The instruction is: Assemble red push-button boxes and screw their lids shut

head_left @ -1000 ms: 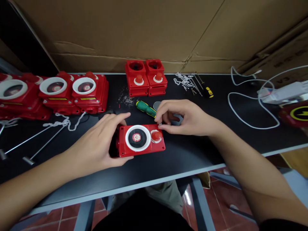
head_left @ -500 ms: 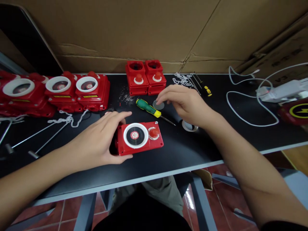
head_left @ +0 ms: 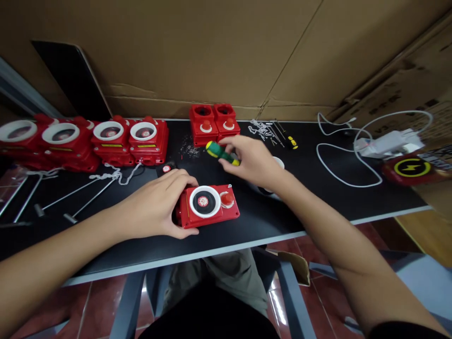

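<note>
A red box (head_left: 212, 207) with a white-ringed round window and a red button lies on the black table (head_left: 318, 197) in front of me. My left hand (head_left: 155, 207) grips its left end, fingers curled over the top edge. My right hand (head_left: 252, 160) is closed on a green and yellow screwdriver (head_left: 219, 152), lifted just behind the box. A small screw stands at the box's far right corner.
Several red boxes (head_left: 106, 139) line the table's left. Two smaller red units (head_left: 213, 123) stand at the back centre. Metal rods with string (head_left: 81, 190) lie at left. Screws and a yellow screwdriver (head_left: 278, 129) sit at the back, white cable (head_left: 339, 160) and a charger at right.
My right hand left the box's corner, reached back to the screwdriver on the table and picked it up. My left hand stayed on the box. The camera tilted up.
</note>
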{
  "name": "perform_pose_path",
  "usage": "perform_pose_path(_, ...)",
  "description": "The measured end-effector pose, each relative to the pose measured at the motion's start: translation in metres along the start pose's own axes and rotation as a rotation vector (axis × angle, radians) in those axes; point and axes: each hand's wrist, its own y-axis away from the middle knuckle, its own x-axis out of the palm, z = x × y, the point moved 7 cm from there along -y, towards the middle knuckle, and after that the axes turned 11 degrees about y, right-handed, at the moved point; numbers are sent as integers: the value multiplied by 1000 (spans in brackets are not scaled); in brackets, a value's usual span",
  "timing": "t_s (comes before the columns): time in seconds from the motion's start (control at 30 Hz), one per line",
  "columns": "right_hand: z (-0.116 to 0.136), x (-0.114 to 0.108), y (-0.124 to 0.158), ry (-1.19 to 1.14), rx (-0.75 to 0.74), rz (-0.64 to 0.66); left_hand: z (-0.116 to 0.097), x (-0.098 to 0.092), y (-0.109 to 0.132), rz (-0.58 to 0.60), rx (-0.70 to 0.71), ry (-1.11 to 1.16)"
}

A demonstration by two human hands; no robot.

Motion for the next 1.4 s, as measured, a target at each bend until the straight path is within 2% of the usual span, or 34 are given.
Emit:
perform_pose_path(0.13, -22, -45, 9, -444, 158, -262, 1, 1, 0, -9, 8, 16)
perform_pose_path(0.23, -28, -60, 15, -765, 199, -363, 3, 2, 1, -8, 6, 26)
perform_pose_path(0.47, -6, -43, 15, -1008, 121, -231, 8, 3, 4, -9, 17, 28)
perform_pose_path(0.6, -1, -38, 17, -1021, 155, -205, 4, 2, 2, 13, 2, 24)
perform_pose_path(0.87, -3, -44, 21, -976, 214, -266, 2, 2, 4, 32, 43, 9)
perform_pose_path(1.0, 0, -43, 19, -970, 189, -240, 3, 3, 3, 47, 23, 4)
perform_pose_path(1.17, 2, -44, 22, -909, 246, -191, 3, 3, 4, 31, 50, -3)
perform_pose_path(1.4, 3, -52, 25, -774, 144, -234, 4, 3, 4, 37, 55, -1)
